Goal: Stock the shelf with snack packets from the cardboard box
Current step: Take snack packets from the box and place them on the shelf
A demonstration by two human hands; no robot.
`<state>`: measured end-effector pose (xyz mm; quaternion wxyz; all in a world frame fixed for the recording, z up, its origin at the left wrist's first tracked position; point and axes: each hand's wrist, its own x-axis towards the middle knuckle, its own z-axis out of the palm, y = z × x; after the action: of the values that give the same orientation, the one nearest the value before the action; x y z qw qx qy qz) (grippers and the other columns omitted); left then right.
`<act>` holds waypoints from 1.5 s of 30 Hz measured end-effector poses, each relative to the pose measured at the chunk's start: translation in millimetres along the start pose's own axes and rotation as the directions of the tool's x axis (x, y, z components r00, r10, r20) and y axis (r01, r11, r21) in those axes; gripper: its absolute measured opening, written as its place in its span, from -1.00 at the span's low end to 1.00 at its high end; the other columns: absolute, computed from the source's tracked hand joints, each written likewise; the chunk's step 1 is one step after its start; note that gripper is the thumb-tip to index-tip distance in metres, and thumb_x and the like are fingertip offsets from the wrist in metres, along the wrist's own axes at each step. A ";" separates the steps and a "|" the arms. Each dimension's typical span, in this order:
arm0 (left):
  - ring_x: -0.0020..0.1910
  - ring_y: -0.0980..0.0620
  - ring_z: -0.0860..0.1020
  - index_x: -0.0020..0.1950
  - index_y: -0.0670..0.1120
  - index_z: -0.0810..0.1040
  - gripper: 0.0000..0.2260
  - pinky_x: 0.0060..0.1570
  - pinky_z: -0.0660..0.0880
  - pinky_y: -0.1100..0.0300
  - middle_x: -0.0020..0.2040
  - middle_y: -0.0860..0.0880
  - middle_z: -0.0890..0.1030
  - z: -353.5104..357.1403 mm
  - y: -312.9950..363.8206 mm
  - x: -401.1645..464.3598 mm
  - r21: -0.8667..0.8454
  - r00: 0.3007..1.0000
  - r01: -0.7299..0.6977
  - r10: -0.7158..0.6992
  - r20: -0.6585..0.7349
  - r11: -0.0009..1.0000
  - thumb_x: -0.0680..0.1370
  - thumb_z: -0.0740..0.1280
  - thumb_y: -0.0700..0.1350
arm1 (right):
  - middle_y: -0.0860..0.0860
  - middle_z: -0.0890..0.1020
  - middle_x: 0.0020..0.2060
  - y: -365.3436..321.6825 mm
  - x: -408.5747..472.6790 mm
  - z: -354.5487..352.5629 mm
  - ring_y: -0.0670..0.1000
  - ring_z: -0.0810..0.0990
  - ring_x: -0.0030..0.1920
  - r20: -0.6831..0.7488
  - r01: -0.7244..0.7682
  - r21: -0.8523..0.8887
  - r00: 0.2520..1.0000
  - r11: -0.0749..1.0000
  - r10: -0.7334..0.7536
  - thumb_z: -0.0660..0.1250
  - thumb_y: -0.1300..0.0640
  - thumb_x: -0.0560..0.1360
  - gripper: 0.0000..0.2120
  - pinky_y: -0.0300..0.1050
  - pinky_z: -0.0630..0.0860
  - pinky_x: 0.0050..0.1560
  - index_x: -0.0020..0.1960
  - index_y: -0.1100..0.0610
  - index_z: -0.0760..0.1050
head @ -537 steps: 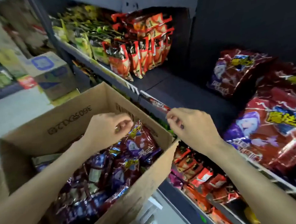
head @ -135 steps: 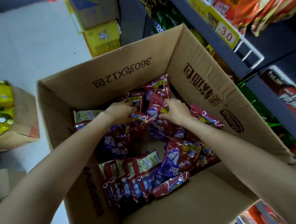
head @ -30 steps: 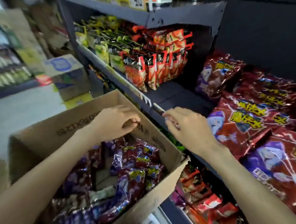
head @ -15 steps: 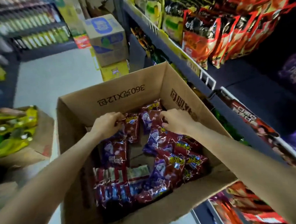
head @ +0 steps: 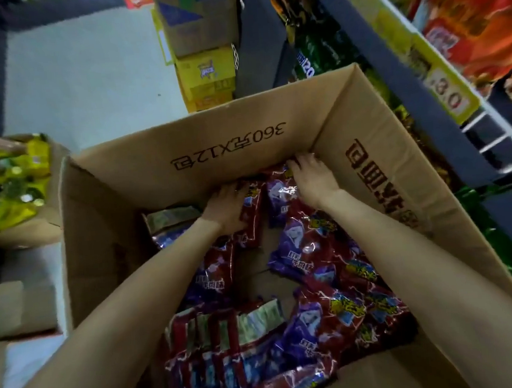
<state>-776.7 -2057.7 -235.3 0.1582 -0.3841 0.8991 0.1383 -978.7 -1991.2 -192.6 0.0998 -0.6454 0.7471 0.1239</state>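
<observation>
Both hands reach into the cardboard box (head: 224, 153) beside the shelf (head: 391, 72): the left hand (head: 227, 209) grips a snack packet (head: 251, 212), while the right hand (head: 312, 177) lies flat, fingers spread, on other packets (head: 313, 250).

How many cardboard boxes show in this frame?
4, perhaps more hidden: the open cardboard box both hands reach into, one left holding yellow-green packs, a brown carton stacked on a yellow carton.

Head view, steeply downward, close above the cardboard box (head: 220, 141).
</observation>
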 end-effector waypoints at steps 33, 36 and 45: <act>0.34 -0.24 0.32 0.55 -0.12 -0.10 -0.08 0.32 0.30 0.00 0.39 -0.29 0.28 29.7 27.2 14.9 -0.253 0.979 0.202 -0.201 0.030 0.946 0.43 0.47 -0.02 | 0.10 0.61 0.07 24.3 -82.1 13.5 0.14 0.61 0.03 0.051 -0.018 0.220 0.999 0.975 0.007 0.27 0.08 0.55 -0.61 -0.01 0.52 -0.09 0.34 0.11 0.28; 0.29 -0.21 0.37 0.46 -0.16 0.18 -0.30 0.27 0.34 0.01 0.34 -0.23 0.39 19.5 23.1 10.4 -0.327 0.979 0.184 -0.202 -0.023 0.927 0.44 0.46 -0.04 | 0.09 0.63 0.05 24.0 -92.0 7.4 0.12 0.61 0.04 0.023 -0.028 0.248 0.999 0.968 0.023 0.30 0.04 0.54 -0.66 0.01 0.55 -0.03 0.28 0.08 0.36; 0.09 -0.10 0.54 0.20 -0.12 0.46 -0.75 -0.01 0.41 0.09 0.11 -0.11 0.58 -48.9 21.7 -34.7 -0.535 0.890 -0.089 -0.175 -0.422 0.840 0.55 0.33 -0.08 | 0.02 0.61 0.01 24.0 -145.2 -63.6 0.07 0.57 0.02 -0.235 -0.038 0.467 0.958 0.884 0.165 0.28 0.06 0.56 -0.85 0.00 0.48 -0.01 0.10 0.06 0.45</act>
<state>-778.7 -2038.9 -174.4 -0.1680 -0.4549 0.8255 0.2887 -980.4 -1871.5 -86.0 0.1404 -0.5741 0.7947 -0.1386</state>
